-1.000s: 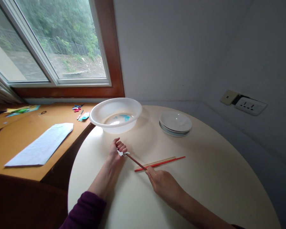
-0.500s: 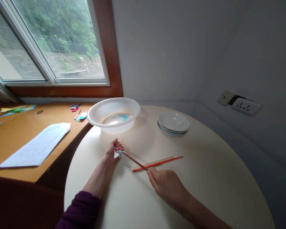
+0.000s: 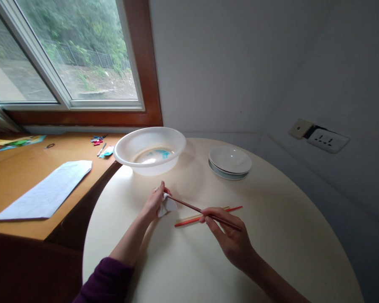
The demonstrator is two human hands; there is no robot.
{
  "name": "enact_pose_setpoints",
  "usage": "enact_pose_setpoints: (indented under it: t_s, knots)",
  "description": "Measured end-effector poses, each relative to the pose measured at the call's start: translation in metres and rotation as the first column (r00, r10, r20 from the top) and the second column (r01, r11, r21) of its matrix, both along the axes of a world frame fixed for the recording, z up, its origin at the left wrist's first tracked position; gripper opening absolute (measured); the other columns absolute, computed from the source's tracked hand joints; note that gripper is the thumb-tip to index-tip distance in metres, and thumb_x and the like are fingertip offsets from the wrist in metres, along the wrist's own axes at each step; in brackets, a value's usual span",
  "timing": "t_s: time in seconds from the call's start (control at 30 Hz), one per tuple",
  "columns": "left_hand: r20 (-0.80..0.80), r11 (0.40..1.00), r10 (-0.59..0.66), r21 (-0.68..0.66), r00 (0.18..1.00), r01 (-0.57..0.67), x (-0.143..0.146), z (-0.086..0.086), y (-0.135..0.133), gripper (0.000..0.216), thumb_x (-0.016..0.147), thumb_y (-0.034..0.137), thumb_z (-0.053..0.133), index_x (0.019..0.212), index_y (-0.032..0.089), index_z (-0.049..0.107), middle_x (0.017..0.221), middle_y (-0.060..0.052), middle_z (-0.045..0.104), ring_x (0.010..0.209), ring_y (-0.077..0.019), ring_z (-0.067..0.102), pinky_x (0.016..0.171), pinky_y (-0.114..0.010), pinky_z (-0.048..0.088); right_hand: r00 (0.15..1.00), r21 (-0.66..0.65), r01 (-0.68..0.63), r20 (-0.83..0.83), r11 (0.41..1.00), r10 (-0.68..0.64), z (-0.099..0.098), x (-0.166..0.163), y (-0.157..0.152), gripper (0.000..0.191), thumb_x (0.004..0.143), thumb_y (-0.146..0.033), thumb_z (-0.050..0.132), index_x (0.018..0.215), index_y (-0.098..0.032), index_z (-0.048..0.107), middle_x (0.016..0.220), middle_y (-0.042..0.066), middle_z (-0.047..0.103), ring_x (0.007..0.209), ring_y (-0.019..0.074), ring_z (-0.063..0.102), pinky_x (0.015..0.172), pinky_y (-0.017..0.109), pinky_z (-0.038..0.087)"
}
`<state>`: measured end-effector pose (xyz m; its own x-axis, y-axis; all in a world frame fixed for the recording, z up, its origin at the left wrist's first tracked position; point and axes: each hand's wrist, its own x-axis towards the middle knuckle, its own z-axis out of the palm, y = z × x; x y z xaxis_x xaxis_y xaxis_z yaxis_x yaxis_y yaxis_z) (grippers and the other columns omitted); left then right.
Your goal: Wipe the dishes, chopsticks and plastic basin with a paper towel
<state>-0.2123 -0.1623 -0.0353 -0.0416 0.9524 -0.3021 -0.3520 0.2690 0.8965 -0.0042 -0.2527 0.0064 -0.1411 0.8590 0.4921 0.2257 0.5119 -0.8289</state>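
My left hand (image 3: 156, 201) is closed on a white tissue or cloth (image 3: 167, 205), which is wrapped around the far end of a brown chopstick (image 3: 187, 205). Farther along that chopstick, my right hand (image 3: 229, 235) pinches it between thumb and fingers, its near end lying across the palm side. Beneath it on the table lie a red chopstick (image 3: 188, 221) and a pale wooden one (image 3: 185, 218), side by side and partly hidden by my right hand.
A whitish plastic basin (image 3: 120, 158) with something blue inside stands at the round table's (image 3: 271, 210) far left. Stacked plates (image 3: 230, 160) sit at the far right. The wooden desk (image 3: 91, 193) on the left bears folded paper (image 3: 47, 191) and small scraps.
My left hand has turned and shifted slightly right, showing more of the tissue. My right hand has moved right and up, changing its grip so the chopstick's near end shows.
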Motion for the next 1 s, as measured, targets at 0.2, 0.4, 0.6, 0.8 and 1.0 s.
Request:
enact_pose_setpoints:
  t_s: [0.2,0.4,0.6,0.8,1.0]
  knots:
    - [0.233,0.978,-0.206,0.035,0.951,0.203,0.012,0.028,-0.023,0.033,0.083,0.043,0.051,0.083,0.012,0.062,0.070,-0.011,0.068,0.065,-0.0227,0.066,0.065,-0.035,0.052,0.995,0.008,0.030,-0.094,1.000,-0.029,-0.017,-0.001,0.009,0.013,0.085,-0.026,0.052,0.089,-0.020,0.063,0.082,0.006,0.069,0.079,0.0161,0.065,0.071,0.027,0.054]
    - [0.314,0.977,-0.201,-0.003,0.928,0.213,0.008,0.029,-0.021,0.035,0.087,0.032,0.045,0.107,0.007,0.059,0.097,-0.019,0.068,0.091,-0.0263,0.064,0.084,-0.039,0.048,0.972,-0.060,0.102,-0.207,0.993,-0.113,-0.020,0.001,0.013,0.018,0.085,-0.034,0.054,0.088,-0.018,0.061,0.078,0.007,0.068,0.072,0.0167,0.067,0.070,0.032,0.056]
    - [0.400,0.965,-0.197,-0.082,0.895,0.249,0.003,0.028,-0.020,0.039,0.088,0.036,0.042,0.107,0.006,0.060,0.099,-0.019,0.068,0.096,-0.0287,0.063,0.084,-0.040,0.047,0.948,-0.126,0.111,-0.286,0.986,-0.143,-0.013,-0.001,0.015,0.021,0.081,-0.038,0.058,0.080,-0.018,0.062,0.060,0.003,0.067,0.057,0.0166,0.065,0.062,0.032,0.057]
    - [0.429,0.884,-0.410,-0.030,0.805,0.466,-0.001,0.027,-0.023,0.044,0.085,0.039,0.046,0.108,0.005,0.062,0.104,-0.021,0.066,0.099,-0.0296,0.062,0.087,-0.038,0.045,0.944,-0.176,0.150,-0.266,0.973,-0.193,-0.015,0.004,0.022,0.028,0.078,-0.044,0.060,0.075,-0.017,0.061,0.060,0.004,0.066,0.054,0.0163,0.063,0.059,0.032,0.055]
    - [0.454,0.909,-0.340,-0.066,0.824,0.411,0.001,0.030,-0.021,0.045,0.089,0.036,0.038,0.115,0.005,0.058,0.099,-0.019,0.068,0.097,-0.0281,0.063,0.086,-0.039,0.045,0.910,-0.109,0.287,-0.281,0.952,-0.306,-0.015,0.016,0.025,0.030,0.084,-0.046,0.052,0.074,-0.018,0.054,0.055,0.000,0.057,0.052,0.0131,0.056,0.056,0.028,0.049]
